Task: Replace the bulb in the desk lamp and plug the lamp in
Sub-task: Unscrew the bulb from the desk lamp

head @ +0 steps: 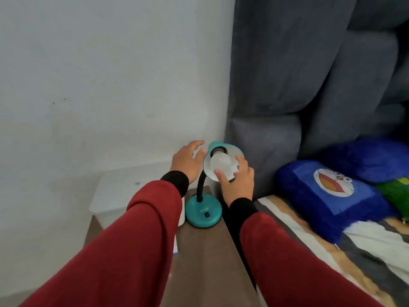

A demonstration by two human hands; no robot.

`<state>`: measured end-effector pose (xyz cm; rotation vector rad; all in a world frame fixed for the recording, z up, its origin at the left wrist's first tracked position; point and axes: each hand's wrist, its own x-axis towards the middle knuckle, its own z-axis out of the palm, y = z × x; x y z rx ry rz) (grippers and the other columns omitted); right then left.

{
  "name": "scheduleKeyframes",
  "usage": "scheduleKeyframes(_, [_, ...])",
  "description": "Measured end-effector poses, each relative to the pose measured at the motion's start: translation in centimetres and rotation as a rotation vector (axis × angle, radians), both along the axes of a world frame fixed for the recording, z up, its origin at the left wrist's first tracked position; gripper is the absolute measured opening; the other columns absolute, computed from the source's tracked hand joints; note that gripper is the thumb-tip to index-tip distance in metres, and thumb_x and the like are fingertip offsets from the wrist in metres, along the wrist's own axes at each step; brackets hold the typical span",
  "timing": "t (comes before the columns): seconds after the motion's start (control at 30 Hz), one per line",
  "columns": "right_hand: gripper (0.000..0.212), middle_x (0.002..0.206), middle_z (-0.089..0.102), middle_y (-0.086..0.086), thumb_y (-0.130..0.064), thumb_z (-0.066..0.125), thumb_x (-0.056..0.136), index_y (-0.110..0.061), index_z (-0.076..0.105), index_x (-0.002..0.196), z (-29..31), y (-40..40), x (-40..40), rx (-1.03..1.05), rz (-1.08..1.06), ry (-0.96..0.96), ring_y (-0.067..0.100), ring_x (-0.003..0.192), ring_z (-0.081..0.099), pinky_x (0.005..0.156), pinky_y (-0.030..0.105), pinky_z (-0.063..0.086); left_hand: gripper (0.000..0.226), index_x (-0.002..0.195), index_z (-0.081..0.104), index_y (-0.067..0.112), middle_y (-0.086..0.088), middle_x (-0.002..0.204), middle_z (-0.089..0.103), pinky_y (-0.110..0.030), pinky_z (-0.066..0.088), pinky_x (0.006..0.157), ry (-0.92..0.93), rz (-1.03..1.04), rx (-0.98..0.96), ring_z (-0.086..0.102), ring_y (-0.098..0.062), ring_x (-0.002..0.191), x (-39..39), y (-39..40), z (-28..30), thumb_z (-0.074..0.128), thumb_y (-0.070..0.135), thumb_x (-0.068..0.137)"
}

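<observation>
A small teal desk lamp [203,214] with a round, domed metal base and a black flexible gooseneck [200,185] stands upright on a brown wood-grain table top [205,269], close to the table's right edge beside a bed. Its teal bell-shaped shade [238,150], white and glossy inside, is tilted toward the camera and holds a frosted white globe-shaped bulb [220,163] seated in a dark socket. The right hand [238,181], in a red sleeve with a black cuff, has its thumb and fingers closed around the bulb's rounded front. The left hand [188,161], sleeved alike, has its fingers spread apart and curved near the shade's left rim; contact with the shade cannot be determined. A white translucent plastic lidded box [124,191] sits left of the lamp; its contents are not visible. On the bed lies a plush blue cartoon-face pillow [327,196] against a grey padded fabric headboard [287,85].
</observation>
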<state>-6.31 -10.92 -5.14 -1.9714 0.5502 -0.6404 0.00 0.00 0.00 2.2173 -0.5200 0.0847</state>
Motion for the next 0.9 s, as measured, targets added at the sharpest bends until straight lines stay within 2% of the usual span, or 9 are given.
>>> scheduleKeyframes(0.13, [0.072,0.131,0.042,0.010,-0.029,0.074,0.079,-0.028,0.036,0.140,-1.2,0.5,1.8,0.185,-0.006,-0.080,0.026,0.108,0.058,0.090,0.026,0.045,0.037,0.136,0.048,0.030,0.005,0.140,0.053,-0.015,0.028,0.097,0.053,-0.082,-0.060,0.049,-0.014,0.129,1.8,-0.8,-0.8,0.039,0.033,0.100])
scheduleKeyframes(0.27, [0.068,0.130,0.050,0.006,-0.030,0.075,0.077,-0.028,0.041,0.135,-1.3,0.6,3.8,0.272,-0.050,-0.115,0.014,0.085,0.060,0.081,0.020,0.043,0.033,0.130,0.056,0.029,0.006,0.137,0.056,-0.012,0.028,0.098,0.084,-0.137,-0.119,0.048,-0.011,0.130,3.1,-1.6,-1.6,0.040,0.028,0.101])
scheduleKeyframes(0.4, [0.063,0.128,0.053,0.006,-0.033,0.075,0.076,-0.029,0.046,0.132,-1.4,0.7,4.6,0.241,-0.072,-0.106,0.023,0.105,0.059,0.094,0.030,0.049,0.031,0.127,0.059,0.029,0.005,0.132,0.060,-0.012,0.031,0.096,0.102,-0.139,-0.176,0.050,-0.010,0.125,3.5,-1.7,-2.0,0.043,0.026,0.100])
scheduleKeyframes(0.57, [0.059,0.128,0.044,0.007,-0.014,0.069,0.082,-0.028,0.046,0.135,-0.7,0.4,4.2,0.068,-0.004,-0.068,0.019,0.116,0.050,0.094,0.017,0.035,0.031,0.125,0.060,0.026,0.005,0.130,0.061,-0.013,0.034,0.094,0.102,-0.122,-0.208,0.052,-0.009,0.121,3.5,-1.8,-2.1,0.043,0.023,0.100])
scheduleKeyframes(0.67, [0.060,0.135,0.039,0.005,-0.006,0.064,0.084,-0.029,0.046,0.136,-0.8,0.4,4.1,-0.017,0.029,-0.036,0.019,0.126,0.042,0.103,0.021,0.033,0.030,0.124,0.061,0.026,0.004,0.129,0.062,-0.015,0.035,0.097,0.110,-0.113,-0.218,0.053,-0.011,0.121,3.4,-1.9,-2.1,0.044,0.022,0.100])
scheduleKeyframes(0.8, [0.064,0.146,0.029,0.002,0.003,0.058,0.084,-0.031,0.045,0.137,-1.1,0.2,3.8,-0.252,0.075,0.020,0.022,0.134,0.030,0.110,0.026,0.030,0.030,0.123,0.062,0.025,0.004,0.127,0.063,-0.017,0.038,0.097,0.120,-0.119,-0.229,0.054,-0.007,0.113,3.3,-2.0,-1.9,0.044,0.021,0.099])
scheduleKeyframes(0.83, [0.066,0.147,0.028,0.002,0.002,0.058,0.084,-0.031,0.042,0.139,-1.2,0.1,3.7,-0.258,0.070,0.018,0.022,0.134,0.030,0.112,0.028,0.032,0.030,0.123,0.062,0.025,0.003,0.128,0.062,-0.016,0.038,0.096,0.122,-0.121,-0.231,0.054,-0.007,0.112,3.3,-2.0,-1.9,0.045,0.021,0.099])
scheduleKeyframes(0.9, [0.073,0.146,0.030,0.005,-0.010,0.067,0.082,-0.028,0.032,0.143,-1.2,0.4,3.5,-0.086,0.017,-0.016,0.023,0.132,0.035,0.110,0.030,0.035,0.030,0.123,0.062,0.025,0.004,0.129,0.061,-0.015,0.036,0.097,0.121,-0.124,-0.226,0.053,-0.008,0.116,3.3,-2.1,-2.0,0.045,0.021,0.099])
